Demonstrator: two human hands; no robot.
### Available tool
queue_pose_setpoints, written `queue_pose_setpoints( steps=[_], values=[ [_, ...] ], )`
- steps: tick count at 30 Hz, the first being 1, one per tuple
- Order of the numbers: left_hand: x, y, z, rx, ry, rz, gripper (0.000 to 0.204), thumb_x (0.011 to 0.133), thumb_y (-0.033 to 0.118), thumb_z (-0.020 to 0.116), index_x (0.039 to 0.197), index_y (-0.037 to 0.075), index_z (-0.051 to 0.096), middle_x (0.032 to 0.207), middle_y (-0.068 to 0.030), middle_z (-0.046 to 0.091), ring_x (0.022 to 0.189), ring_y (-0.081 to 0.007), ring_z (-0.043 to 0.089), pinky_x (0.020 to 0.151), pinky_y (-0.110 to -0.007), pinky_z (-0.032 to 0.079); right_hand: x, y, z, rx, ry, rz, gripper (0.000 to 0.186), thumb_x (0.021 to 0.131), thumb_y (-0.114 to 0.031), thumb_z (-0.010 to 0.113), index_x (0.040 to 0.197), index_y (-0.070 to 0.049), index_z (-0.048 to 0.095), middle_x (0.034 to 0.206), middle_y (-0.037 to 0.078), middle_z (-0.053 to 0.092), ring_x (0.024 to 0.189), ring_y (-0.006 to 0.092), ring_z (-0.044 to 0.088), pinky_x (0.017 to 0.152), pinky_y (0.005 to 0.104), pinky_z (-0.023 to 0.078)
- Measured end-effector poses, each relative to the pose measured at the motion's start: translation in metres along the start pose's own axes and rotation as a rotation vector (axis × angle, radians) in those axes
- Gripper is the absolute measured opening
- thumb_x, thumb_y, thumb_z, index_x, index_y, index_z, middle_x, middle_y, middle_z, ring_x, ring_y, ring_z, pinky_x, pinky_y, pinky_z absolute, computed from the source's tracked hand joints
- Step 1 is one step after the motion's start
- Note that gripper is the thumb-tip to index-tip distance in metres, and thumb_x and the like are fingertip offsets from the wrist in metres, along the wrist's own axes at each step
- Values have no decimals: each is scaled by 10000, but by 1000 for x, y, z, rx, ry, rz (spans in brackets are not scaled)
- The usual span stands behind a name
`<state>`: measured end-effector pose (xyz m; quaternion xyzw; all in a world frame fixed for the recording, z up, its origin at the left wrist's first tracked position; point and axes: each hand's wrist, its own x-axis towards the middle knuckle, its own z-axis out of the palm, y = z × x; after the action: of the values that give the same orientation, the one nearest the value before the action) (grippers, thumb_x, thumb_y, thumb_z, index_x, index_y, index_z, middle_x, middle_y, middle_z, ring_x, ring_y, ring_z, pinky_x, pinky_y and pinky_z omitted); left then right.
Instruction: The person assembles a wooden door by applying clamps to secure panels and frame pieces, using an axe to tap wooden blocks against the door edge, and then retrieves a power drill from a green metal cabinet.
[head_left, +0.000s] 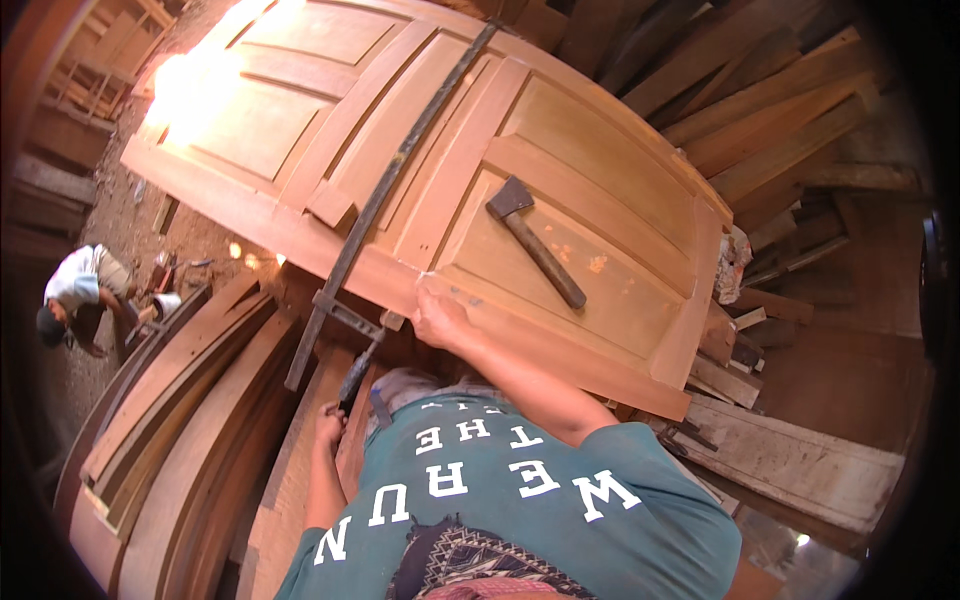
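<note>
The door [560, 200] lies flat in front of me. Its frame and panels are already fitted together, and it looks whole to me. Stacks of curved boards [190, 400] lie to my left and straight planks [780, 130] are piled to my right. Another person [80, 290] crouches on the ground far off to the left.

A long clamp [400, 170] runs across the door from the far edge to the near one, so it is already set in place. I judge that what's left is winding it tight and checking the joints.

The hatchet [535, 250] lies on a panel near my right arm, touched by no one.

My left hand [328, 425] is below the door's near edge, closed around the clamp's screw handle. My right hand [440, 320] presses on the door's near edge just beside the clamp's foot. Its fingers are bent and hold nothing loose, but I cannot tell whether they grip the wood.
</note>
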<state>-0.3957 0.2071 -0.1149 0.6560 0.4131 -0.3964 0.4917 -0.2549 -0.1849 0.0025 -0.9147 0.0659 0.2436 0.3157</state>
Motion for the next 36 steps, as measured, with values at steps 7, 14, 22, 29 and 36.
queue_pose_setpoints(
  steps=[7, 14, 22, 29, 36],
  values=[
    [-82, 108, 11, 90, -414, 158, 486, 837, 159, 740, 1294, 60, 604, 1048, -8, 652, 902, -123, 607, 850, -277, 505, -26, 4, -15, -60, 53, -116, 611, 895, -144, 558, 1474, -8, 415, 883, 295, 696, 866, 491, 679, 790, 582, 525],
    [-43, 147, 55, 264, -662, 118, 495, 802, 165, 791, 1230, -26, 632, 968, -75, 702, 853, -174, 679, 771, -317, 566, -9, 29, -49, -138, 207, -220, 444, 850, -70, 564, 1293, -46, 589, 903, 232, 681, 869, 449, 661, 761, 554, 531],
    [-51, 167, 72, 541, -571, 126, 408, 765, 56, 728, 1170, 11, 725, 683, -15, 606, 505, -108, 505, 485, -281, 380, -3, 15, -12, -469, 445, -216, 548, 874, -136, 587, 1421, -125, 569, 1196, 106, 543, 1152, 282, 505, 872, 441, 426],
    [-46, 136, 77, 752, -120, 579, 407, 720, 76, 721, 1112, -33, 718, 770, -86, 667, 669, -192, 625, 629, -336, 513, -23, 24, -24, -382, 427, -227, 568, 863, -128, 608, 1429, -136, 563, 1236, 92, 537, 1183, 291, 484, 916, 446, 405],
    [-42, 147, 77, 631, -260, 314, 240, 746, 3, 695, 986, 8, 708, 667, -21, 590, 507, -102, 516, 459, -282, 389, -67, 61, -38, -232, 300, -161, 656, 817, -51, 642, 1457, -122, 517, 1276, 125, 513, 1171, 338, 488, 960, 480, 393]
  ],
)
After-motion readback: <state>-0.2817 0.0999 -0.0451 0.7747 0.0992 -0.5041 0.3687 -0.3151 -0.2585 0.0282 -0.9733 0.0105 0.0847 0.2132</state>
